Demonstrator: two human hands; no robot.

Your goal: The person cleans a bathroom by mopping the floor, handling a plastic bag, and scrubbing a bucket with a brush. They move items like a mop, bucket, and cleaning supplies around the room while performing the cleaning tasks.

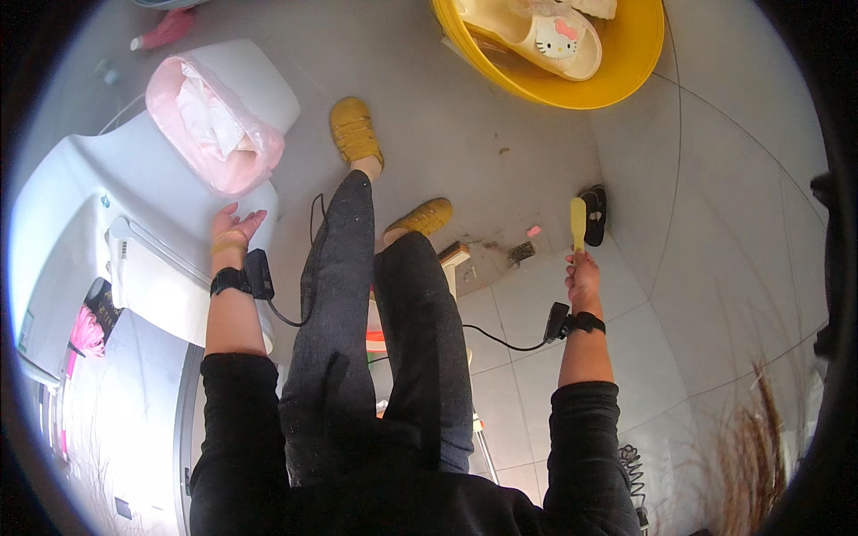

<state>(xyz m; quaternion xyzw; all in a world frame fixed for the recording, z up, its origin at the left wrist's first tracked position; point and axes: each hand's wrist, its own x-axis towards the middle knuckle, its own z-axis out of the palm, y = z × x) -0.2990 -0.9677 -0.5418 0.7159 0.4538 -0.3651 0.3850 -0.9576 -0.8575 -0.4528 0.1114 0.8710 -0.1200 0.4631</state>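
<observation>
In my right hand point(582, 276) is a pale yellow tool with a flat, rounded end point(578, 221), held pointing away from me. I cannot tell what kind of tool it is. Just beyond it a black shoe point(594, 216) lies on the floor by the wall, partly hidden by the tool. My left hand point(237, 224) holds nothing, its fingers spread, palm partly up. It is nearest to a white bin point(268, 80) lined with a pink plastic bag point(167, 94), which has crumpled white paper inside.
A yellow basin point(570, 99) holds a cream slipper point(576, 50) at the upper right. White toilet-like ceramic point(74, 174) stands to my left. My feet wear yellow shoes point(353, 130). A wooden-backed brush point(454, 253), a floor drain point(521, 252) and a pink scrap point(533, 231) are near my right foot.
</observation>
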